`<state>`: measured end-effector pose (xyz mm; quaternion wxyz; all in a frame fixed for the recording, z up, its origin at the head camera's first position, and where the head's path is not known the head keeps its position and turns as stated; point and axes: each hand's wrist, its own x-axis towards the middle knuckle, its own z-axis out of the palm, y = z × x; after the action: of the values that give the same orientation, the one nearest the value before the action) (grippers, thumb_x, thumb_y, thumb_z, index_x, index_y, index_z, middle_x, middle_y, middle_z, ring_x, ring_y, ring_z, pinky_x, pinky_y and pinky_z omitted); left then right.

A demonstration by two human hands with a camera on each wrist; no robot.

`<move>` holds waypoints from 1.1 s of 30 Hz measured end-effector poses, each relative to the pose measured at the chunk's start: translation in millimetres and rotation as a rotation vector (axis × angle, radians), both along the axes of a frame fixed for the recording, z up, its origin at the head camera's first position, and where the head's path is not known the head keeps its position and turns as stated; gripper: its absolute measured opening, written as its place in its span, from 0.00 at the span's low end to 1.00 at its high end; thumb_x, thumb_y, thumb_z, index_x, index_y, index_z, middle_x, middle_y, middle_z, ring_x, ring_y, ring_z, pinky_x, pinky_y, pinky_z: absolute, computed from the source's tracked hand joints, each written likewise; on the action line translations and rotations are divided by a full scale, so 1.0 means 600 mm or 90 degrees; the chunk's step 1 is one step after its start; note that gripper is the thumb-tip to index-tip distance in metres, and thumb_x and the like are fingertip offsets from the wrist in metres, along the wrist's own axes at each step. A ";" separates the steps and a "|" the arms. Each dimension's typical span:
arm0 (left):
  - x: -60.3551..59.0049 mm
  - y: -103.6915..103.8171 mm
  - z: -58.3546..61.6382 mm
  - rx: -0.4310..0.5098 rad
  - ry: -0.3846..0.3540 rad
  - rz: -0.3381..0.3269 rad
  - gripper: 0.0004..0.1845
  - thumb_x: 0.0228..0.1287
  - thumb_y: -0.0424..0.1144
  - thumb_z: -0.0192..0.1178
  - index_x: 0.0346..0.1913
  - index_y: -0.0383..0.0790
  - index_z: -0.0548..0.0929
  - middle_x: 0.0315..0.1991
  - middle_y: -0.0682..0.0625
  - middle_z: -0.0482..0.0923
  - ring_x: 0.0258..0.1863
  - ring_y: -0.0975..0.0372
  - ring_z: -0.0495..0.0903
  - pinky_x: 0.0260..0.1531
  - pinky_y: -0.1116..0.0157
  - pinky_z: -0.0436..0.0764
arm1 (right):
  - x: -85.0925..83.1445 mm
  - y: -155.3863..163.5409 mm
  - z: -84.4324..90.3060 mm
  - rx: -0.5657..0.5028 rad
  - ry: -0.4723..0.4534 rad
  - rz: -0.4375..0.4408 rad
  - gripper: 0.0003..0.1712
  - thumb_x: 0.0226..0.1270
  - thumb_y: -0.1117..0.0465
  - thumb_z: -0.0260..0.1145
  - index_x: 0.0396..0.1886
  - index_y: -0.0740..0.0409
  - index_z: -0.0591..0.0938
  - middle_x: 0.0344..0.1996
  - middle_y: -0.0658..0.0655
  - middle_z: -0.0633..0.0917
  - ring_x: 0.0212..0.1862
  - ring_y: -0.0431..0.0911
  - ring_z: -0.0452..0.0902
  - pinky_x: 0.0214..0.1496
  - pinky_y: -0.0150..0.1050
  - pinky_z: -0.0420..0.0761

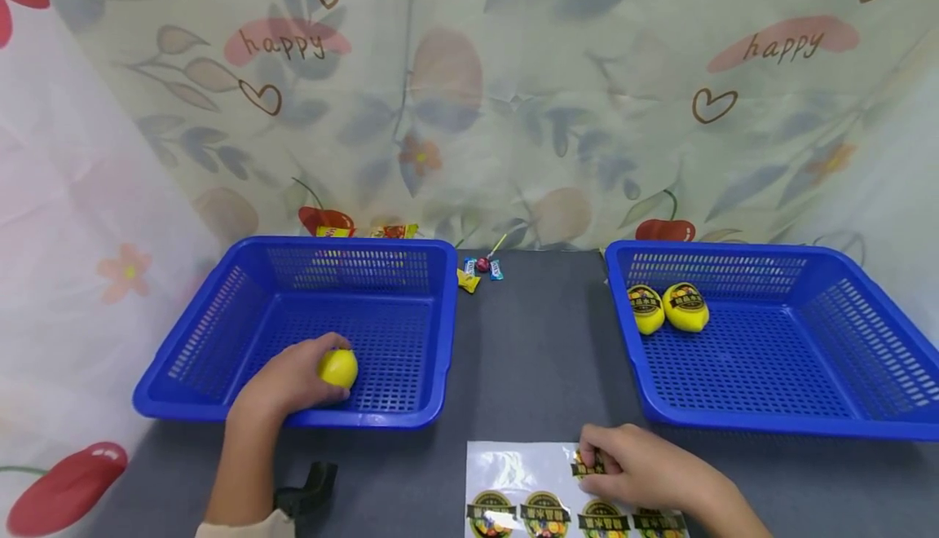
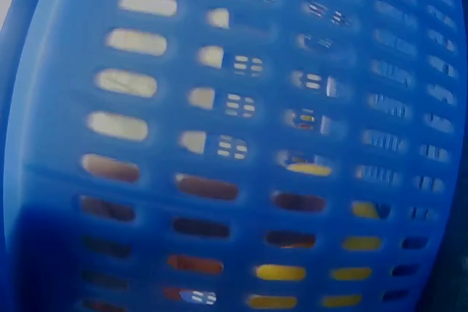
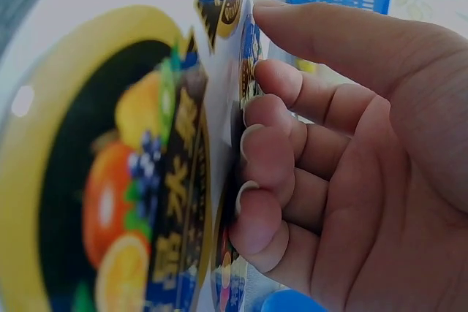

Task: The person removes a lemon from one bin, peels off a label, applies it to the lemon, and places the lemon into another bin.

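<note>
My left hand (image 1: 293, 379) reaches into the left blue basket (image 1: 220, 310) and grips a plain yellow lemon (image 1: 340, 368) near its front wall. The left wrist view shows only that basket's mesh (image 2: 219, 144), blurred and very close. My right hand (image 1: 638, 469) rests on a glossy sticker sheet (image 1: 513, 473) at the table's front edge and pinches a round fruit-label sticker (image 1: 587, 465) at its top row. In the right wrist view the curled fingers (image 3: 270, 151) press against the sheet beside a large fruit sticker (image 3: 124, 180).
The right blue basket (image 1: 770, 359) holds two yellow lemons (image 1: 645, 308) (image 1: 685, 306) with labels on them. Small wrapped candies (image 1: 480, 271) lie between the baskets at the back. Snack packets (image 1: 367, 231) sit behind the left basket. A black object (image 1: 311, 485) lies by my left wrist.
</note>
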<state>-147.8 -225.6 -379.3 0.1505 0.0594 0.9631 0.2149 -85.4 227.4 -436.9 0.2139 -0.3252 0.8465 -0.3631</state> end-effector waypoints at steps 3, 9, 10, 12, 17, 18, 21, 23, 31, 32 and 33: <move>0.000 0.001 0.002 0.002 0.026 -0.003 0.30 0.54 0.42 0.74 0.59 0.37 0.77 0.43 0.44 0.79 0.39 0.51 0.75 0.41 0.47 0.76 | 0.000 0.000 0.000 0.001 0.000 -0.002 0.09 0.69 0.53 0.70 0.36 0.47 0.76 0.18 0.37 0.69 0.19 0.30 0.64 0.21 0.29 0.68; 0.002 0.002 0.005 0.051 0.092 0.003 0.35 0.52 0.44 0.71 0.63 0.38 0.71 0.46 0.42 0.74 0.39 0.52 0.74 0.38 0.53 0.77 | 0.000 0.001 -0.002 0.000 0.006 -0.002 0.09 0.69 0.53 0.70 0.36 0.47 0.76 0.18 0.37 0.69 0.19 0.30 0.63 0.21 0.29 0.67; 0.003 0.002 0.005 0.061 0.104 0.001 0.34 0.52 0.44 0.72 0.62 0.38 0.72 0.46 0.42 0.73 0.39 0.52 0.74 0.37 0.54 0.77 | 0.000 0.001 -0.002 0.000 0.006 -0.002 0.09 0.69 0.53 0.70 0.37 0.47 0.76 0.18 0.37 0.69 0.19 0.30 0.63 0.21 0.29 0.67; 0.004 0.004 0.006 0.079 0.126 -0.003 0.32 0.52 0.44 0.73 0.60 0.40 0.73 0.47 0.42 0.71 0.38 0.53 0.73 0.37 0.55 0.78 | 0.000 0.001 -0.003 0.001 0.009 0.000 0.09 0.69 0.53 0.70 0.37 0.46 0.76 0.18 0.37 0.69 0.19 0.29 0.63 0.21 0.29 0.67; 0.005 0.013 0.006 0.136 0.187 -0.034 0.29 0.52 0.42 0.74 0.57 0.43 0.76 0.48 0.45 0.71 0.39 0.54 0.74 0.37 0.57 0.79 | 0.001 0.002 -0.002 -0.001 0.011 0.003 0.09 0.69 0.54 0.70 0.37 0.47 0.76 0.18 0.36 0.69 0.19 0.29 0.63 0.21 0.28 0.67; 0.006 0.016 0.008 0.152 0.197 -0.041 0.28 0.52 0.41 0.74 0.57 0.44 0.76 0.48 0.45 0.72 0.39 0.54 0.74 0.37 0.57 0.79 | 0.001 0.002 -0.001 -0.003 0.012 0.003 0.09 0.69 0.54 0.69 0.37 0.47 0.76 0.18 0.36 0.69 0.19 0.29 0.62 0.21 0.28 0.67; 0.011 0.029 0.019 0.210 0.210 -0.064 0.29 0.52 0.38 0.75 0.57 0.44 0.74 0.49 0.47 0.73 0.40 0.55 0.74 0.37 0.59 0.79 | 0.001 0.003 -0.002 -0.005 0.009 0.006 0.09 0.69 0.54 0.69 0.37 0.47 0.76 0.18 0.36 0.68 0.19 0.29 0.62 0.21 0.28 0.67; 0.017 0.040 0.029 0.249 0.215 -0.082 0.30 0.52 0.36 0.75 0.58 0.46 0.73 0.50 0.49 0.74 0.40 0.55 0.75 0.37 0.58 0.80 | 0.001 0.003 -0.002 -0.007 0.011 0.007 0.09 0.69 0.54 0.69 0.37 0.47 0.76 0.18 0.36 0.68 0.19 0.29 0.62 0.21 0.28 0.67; 0.041 0.092 0.058 0.325 0.247 -0.175 0.33 0.50 0.31 0.76 0.58 0.49 0.72 0.52 0.53 0.75 0.45 0.57 0.75 0.43 0.56 0.82 | 0.000 0.003 -0.002 -0.015 0.012 0.016 0.09 0.69 0.54 0.69 0.37 0.47 0.76 0.18 0.36 0.68 0.19 0.29 0.62 0.21 0.28 0.67; 0.043 0.101 0.062 0.329 0.247 -0.185 0.33 0.50 0.30 0.77 0.58 0.50 0.73 0.53 0.54 0.75 0.46 0.58 0.75 0.44 0.57 0.82 | 0.000 0.003 -0.002 -0.015 0.009 0.016 0.09 0.69 0.54 0.69 0.37 0.47 0.76 0.18 0.36 0.68 0.19 0.29 0.62 0.21 0.28 0.67; 0.044 0.110 0.065 0.333 0.250 -0.196 0.33 0.50 0.30 0.77 0.58 0.49 0.73 0.54 0.54 0.75 0.48 0.58 0.75 0.46 0.57 0.81 | 0.000 0.003 -0.002 -0.016 0.009 0.017 0.09 0.69 0.54 0.69 0.37 0.47 0.76 0.18 0.36 0.68 0.19 0.29 0.62 0.21 0.28 0.67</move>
<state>-121.3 -159.3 -340.5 -0.0271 0.2804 0.8660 0.4131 -85.3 229.0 -438.0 0.2085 -0.3415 0.8391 -0.3685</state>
